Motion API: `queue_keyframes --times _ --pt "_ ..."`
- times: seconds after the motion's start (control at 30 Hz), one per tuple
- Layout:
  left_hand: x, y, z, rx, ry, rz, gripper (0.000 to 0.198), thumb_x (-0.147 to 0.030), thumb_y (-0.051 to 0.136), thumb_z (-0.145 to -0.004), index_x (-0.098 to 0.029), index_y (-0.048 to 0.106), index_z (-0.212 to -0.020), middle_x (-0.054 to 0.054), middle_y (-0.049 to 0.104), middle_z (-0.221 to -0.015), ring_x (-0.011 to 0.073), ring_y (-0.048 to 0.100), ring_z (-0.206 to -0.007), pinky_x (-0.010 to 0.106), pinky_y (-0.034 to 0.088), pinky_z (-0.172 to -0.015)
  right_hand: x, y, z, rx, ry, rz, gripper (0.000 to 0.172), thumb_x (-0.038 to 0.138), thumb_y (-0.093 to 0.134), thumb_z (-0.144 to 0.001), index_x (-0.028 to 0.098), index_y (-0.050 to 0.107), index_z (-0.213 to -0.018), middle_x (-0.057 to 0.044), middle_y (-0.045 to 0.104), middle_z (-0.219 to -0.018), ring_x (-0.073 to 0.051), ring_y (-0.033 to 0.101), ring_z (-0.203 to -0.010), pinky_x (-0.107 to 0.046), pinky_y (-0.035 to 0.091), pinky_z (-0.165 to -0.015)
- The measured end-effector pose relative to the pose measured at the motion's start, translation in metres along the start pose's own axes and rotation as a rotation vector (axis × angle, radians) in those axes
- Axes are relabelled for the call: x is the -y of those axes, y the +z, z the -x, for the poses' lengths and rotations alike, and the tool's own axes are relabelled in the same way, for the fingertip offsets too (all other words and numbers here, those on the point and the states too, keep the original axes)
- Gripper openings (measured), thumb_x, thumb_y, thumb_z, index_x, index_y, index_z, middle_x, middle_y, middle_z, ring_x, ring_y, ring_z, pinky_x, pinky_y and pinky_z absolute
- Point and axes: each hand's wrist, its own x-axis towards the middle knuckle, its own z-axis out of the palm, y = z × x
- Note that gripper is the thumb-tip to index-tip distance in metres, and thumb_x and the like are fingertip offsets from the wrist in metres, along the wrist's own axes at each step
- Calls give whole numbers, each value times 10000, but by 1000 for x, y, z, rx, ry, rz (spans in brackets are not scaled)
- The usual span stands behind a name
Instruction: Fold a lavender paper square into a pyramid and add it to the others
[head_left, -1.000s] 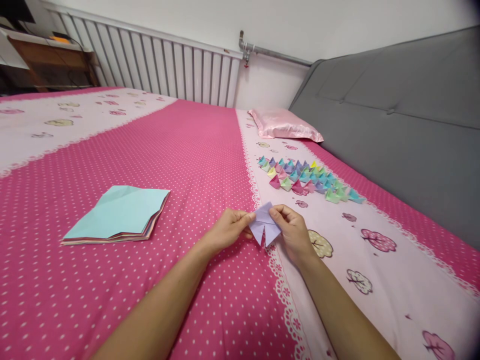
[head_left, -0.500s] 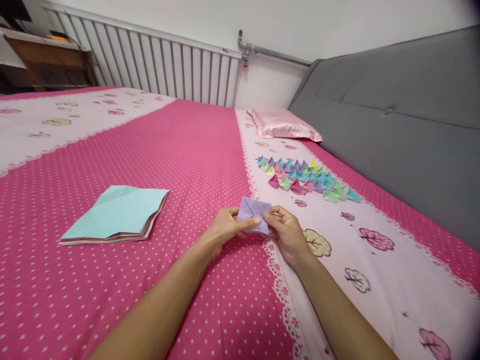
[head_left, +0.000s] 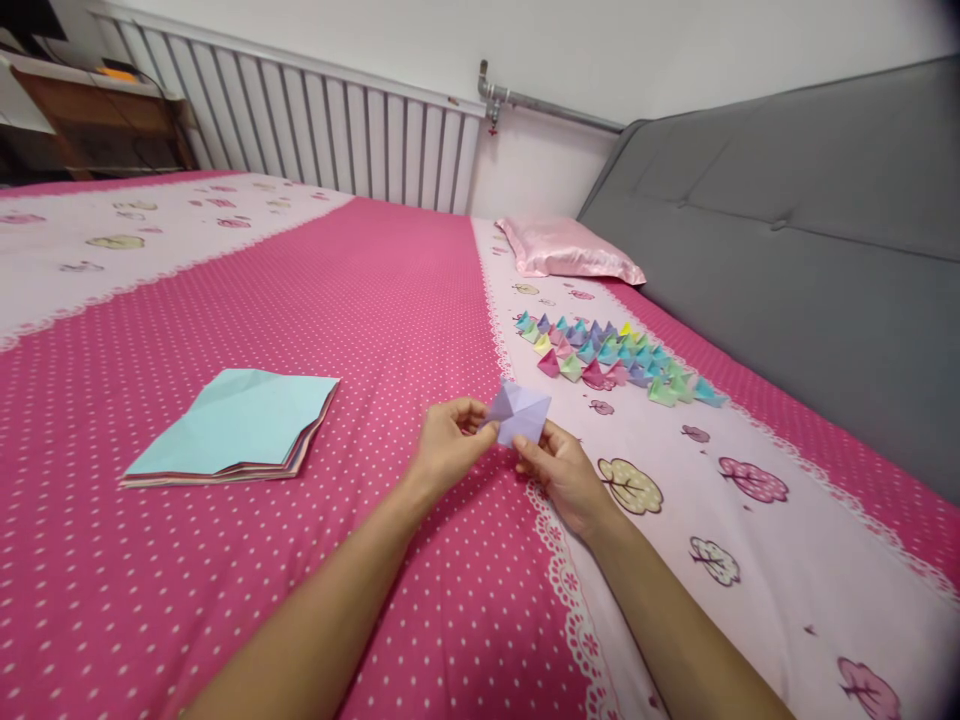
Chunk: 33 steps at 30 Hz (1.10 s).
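Observation:
Between my two hands is a small folded square of purple paper (head_left: 523, 412), creased in lines that meet near its middle. My left hand (head_left: 452, 445) pinches its left corner between thumb and fingers. The lower right edge is gripped by my right hand (head_left: 561, 468), with the thumb on the front and the fingers behind. Just beyond the hands, on the pale strip of the bedspread, stand rows of small folded paper boats (head_left: 607, 352) in blue, green, pink, purple and yellow.
A stack of coloured paper sheets (head_left: 240, 425), light blue on top, lies to the left on the pink dotted bedspread (head_left: 390, 330). Farther back are a pink pillow (head_left: 566, 250), a grey headboard (head_left: 787, 210), a white radiator (head_left: 315, 120) and a wooden desk (head_left: 112, 110).
The purple paper has been turned and tilted, so its crossing creases now face me. It sits slightly higher and farther right, and both hands have shifted their hold on it.

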Motion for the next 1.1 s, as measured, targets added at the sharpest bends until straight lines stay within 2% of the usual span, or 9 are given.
queue_keyframes --times 0.13,0.2,0.3,0.5,0.63,0.73,0.83,1.0,1.1 --pt "3 -4 -2 30 109 -187 98 -206 600 -672 -128 648 -706 30 642 -651 100 542 -554 223 421 -538 9 -4 -1 -70 -87 20 235 286 733 -655 175 653 -845 -1 655 -772 -78 541 -616 -164 416 -521" --pt "4 -5 -3 55 116 -216 117 -223 599 -689 -129 658 -723 39 654 -669 102 545 -561 226 423 -542 13 -7 -2 -119 -118 45 189 287 741 -639 164 639 -739 26 608 -641 -58 493 -521 -153 370 -444" --pt "3 -6 -3 85 96 -188 144 -226 619 -688 -120 669 -773 65 676 -719 116 569 -597 233 425 -555 14 -11 -3 -148 -97 57 208 299 749 -630 163 620 -722 51 559 -547 -35 440 -430 -139 308 -373" --pt "2 -3 -1 147 -16 24 191 -225 686 -636 -116 687 -792 46 682 -733 106 568 -598 226 419 -578 10 -9 -1 -99 -12 16 258 304 763 -619 169 618 -785 7 647 -673 -90 623 -610 -131 418 -457" --pt "4 -2 2 147 -91 99 162 -260 713 -626 -115 683 -693 0 613 -571 64 481 -481 207 362 -498 10 -5 1 -53 -12 -10 222 278 750 -646 182 628 -805 13 653 -719 -85 643 -672 -112 443 -497" --pt "4 0 4 187 -135 201 176 -252 729 -610 -115 697 -717 31 651 -631 91 544 -551 225 411 -563 10 -4 2 4 -18 -19 199 277 732 -673 188 637 -824 11 658 -748 -80 638 -678 -118 464 -532" --pt "4 3 5 167 -135 197 167 -228 739 -589 -120 705 -711 58 680 -688 123 585 -603 255 444 -619 10 -3 3 33 -7 -36 168 321 699 -708 187 634 -786 4 664 -740 -89 633 -651 -140 478 -539" --pt "6 4 3 160 43 -27 76 -130 691 -586 -135 705 -661 48 663 -660 129 574 -584 242 431 -562 10 -2 3 -20 18 -42 222 371 696 -698 166 616 -666 6 639 -628 -84 582 -548 -148 443 -463" --pt "8 2 3 157 234 -159 197 -37 588 -610 -157 713 -704 46 666 -717 138 594 -641 244 447 -588 11 -1 2 -59 27 -57 247 357 714 -676 159 581 -612 7 620 -607 -81 555 -526 -155 421 -445"
